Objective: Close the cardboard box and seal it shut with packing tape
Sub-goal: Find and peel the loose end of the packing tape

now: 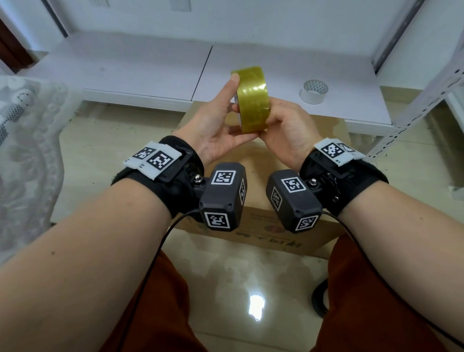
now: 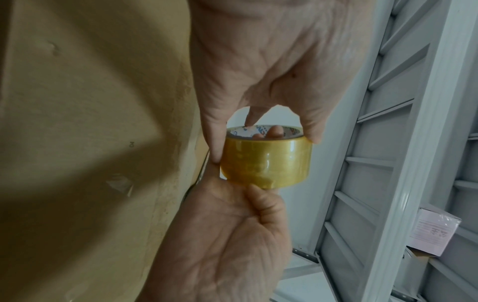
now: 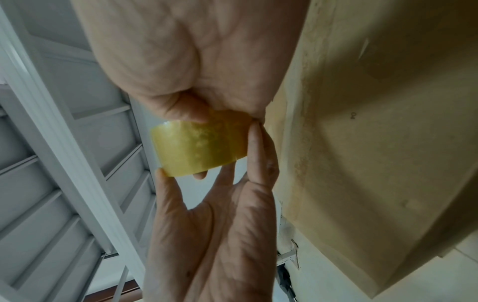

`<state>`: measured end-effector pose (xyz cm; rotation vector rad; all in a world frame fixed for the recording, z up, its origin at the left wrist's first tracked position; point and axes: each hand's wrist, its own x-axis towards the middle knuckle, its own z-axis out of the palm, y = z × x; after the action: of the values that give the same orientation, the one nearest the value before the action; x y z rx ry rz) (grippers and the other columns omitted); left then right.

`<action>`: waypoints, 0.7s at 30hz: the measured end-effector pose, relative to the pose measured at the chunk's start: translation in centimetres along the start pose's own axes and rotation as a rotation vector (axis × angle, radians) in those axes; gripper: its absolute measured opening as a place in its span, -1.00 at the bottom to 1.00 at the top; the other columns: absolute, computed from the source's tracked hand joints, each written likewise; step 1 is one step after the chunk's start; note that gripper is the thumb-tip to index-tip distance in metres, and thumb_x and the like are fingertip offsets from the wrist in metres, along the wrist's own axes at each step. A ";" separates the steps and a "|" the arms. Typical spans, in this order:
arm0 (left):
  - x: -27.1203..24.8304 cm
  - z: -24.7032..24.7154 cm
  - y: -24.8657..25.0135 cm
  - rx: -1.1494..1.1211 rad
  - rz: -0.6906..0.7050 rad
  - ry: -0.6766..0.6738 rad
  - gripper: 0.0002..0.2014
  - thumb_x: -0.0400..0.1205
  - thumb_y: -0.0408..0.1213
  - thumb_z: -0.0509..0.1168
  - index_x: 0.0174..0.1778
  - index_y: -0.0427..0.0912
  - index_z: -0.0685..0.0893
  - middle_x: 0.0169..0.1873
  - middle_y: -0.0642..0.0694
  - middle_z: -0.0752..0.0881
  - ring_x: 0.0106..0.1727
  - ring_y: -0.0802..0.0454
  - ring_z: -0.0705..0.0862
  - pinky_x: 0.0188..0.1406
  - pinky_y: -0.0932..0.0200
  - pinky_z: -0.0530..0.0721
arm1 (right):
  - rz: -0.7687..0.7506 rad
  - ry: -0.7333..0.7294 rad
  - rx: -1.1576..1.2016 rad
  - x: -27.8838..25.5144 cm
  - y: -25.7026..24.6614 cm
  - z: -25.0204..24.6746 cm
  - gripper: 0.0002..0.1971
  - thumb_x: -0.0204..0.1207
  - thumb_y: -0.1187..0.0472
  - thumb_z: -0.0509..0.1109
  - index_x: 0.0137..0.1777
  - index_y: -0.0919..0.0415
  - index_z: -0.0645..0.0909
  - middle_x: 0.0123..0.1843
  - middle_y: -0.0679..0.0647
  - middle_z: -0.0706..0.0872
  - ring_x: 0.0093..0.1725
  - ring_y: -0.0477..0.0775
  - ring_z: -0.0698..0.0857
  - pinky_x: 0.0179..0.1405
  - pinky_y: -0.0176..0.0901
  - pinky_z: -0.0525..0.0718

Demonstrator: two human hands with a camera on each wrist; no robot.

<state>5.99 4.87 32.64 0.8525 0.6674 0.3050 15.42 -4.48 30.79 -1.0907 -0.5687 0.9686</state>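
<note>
From the head camera, the cardboard box (image 1: 254, 159) sits on the floor with its top flaps down, and both hands hold a roll of yellowish packing tape (image 1: 253, 100) in the air above its far half. The left hand (image 1: 218, 128) spans the roll, thumb tip on its upper rim and fingers under its lower edge; the right hand (image 1: 284, 128) curls around the lower right of the roll. Beyond the box, a second, pale tape roll (image 1: 314, 91) lies on a low white shelf board (image 1: 146, 70). From the left wrist camera, the left hand (image 2: 271, 67) pinches the tape roll (image 2: 266, 161) across its width while the right hand (image 2: 227, 235) meets it from below, the box (image 2: 90, 122) just beside them. From the right wrist camera, the right hand (image 3: 186, 61) grips the roll (image 3: 199, 147) with thumb and curled fingers, and the left hand (image 3: 214, 235) steadies it with straight fingers, beside the box (image 3: 375, 122).
</note>
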 end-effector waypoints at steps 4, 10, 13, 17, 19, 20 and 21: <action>0.1 -0.1 0.0 -0.020 -0.022 0.012 -0.41 0.63 0.11 0.31 0.36 -0.33 0.54 0.30 -0.24 0.62 0.17 -0.34 0.70 -0.08 -0.17 0.79 | 0.063 0.012 0.010 0.1 -0.2 0.1 -0.45 0.35 0.29 0.17 0.33 0.59 0.46 0.15 0.40 0.57 0.16 0.29 0.52 0.40 0.33 0.43; 0.3 -0.2 -0.2 -0.038 -0.052 0.016 -0.39 0.62 0.14 0.30 0.39 -0.30 0.56 0.32 -0.27 0.62 0.17 -0.34 0.71 -0.17 -0.12 0.80 | 0.085 0.094 0.003 -0.2 -0.3 0.6 -0.41 0.35 0.29 0.17 0.37 0.61 0.43 0.18 0.40 0.56 0.16 0.28 0.52 0.36 0.29 0.47; 0.4 -0.3 -0.3 -0.034 -0.056 0.021 -0.40 0.63 0.15 0.28 0.37 -0.30 0.57 0.33 -0.27 0.62 0.19 -0.33 0.69 -0.14 -0.11 0.81 | 0.093 0.075 -0.009 -0.1 -0.3 0.4 -0.44 0.36 0.33 0.15 0.36 0.61 0.46 0.26 0.46 0.57 0.22 0.33 0.54 0.46 0.43 0.37; 0.4 -0.2 -0.3 -0.037 -0.045 0.014 -0.39 0.63 0.13 0.29 0.39 -0.31 0.54 0.34 -0.27 0.61 0.19 -0.32 0.69 -0.12 -0.10 0.81 | 0.052 0.055 -0.015 -0.1 -0.1 0.1 -0.46 0.26 0.48 0.07 0.25 0.61 0.54 0.16 0.44 0.61 0.19 0.34 0.55 0.46 0.46 0.36; 0.4 -0.2 -0.2 -0.037 -0.041 0.009 -0.39 0.62 0.12 0.31 0.40 -0.32 0.52 0.34 -0.28 0.60 0.19 -0.33 0.70 -0.12 -0.10 0.80 | 0.044 0.048 -0.012 -0.2 -0.1 0.1 -0.47 0.22 0.50 0.06 0.21 0.60 0.55 0.12 0.41 0.60 0.16 0.33 0.53 0.48 0.37 0.39; 0.4 -0.2 -0.1 -0.036 -0.045 0.008 -0.39 0.62 0.12 0.31 0.40 -0.32 0.52 0.34 -0.29 0.60 0.19 -0.33 0.70 -0.12 -0.11 0.80 | 0.052 0.029 -0.012 -0.2 -0.2 0.1 -0.48 0.22 0.47 0.08 0.21 0.59 0.54 0.11 0.39 0.58 0.14 0.31 0.51 0.46 0.30 0.41; 0.4 -0.3 -0.1 -0.038 -0.051 0.009 -0.38 0.62 0.12 0.31 0.40 -0.33 0.52 0.34 -0.30 0.60 0.18 -0.35 0.70 -0.11 -0.13 0.80 | 0.067 0.009 -0.020 -0.3 -0.4 0.2 -0.49 0.24 0.42 0.12 0.22 0.57 0.53 0.11 0.36 0.55 0.14 0.28 0.48 0.38 0.25 0.43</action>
<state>6.09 5.15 32.26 0.7968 0.6890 0.2749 15.28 -4.70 31.27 -1.1371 -0.5382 1.0171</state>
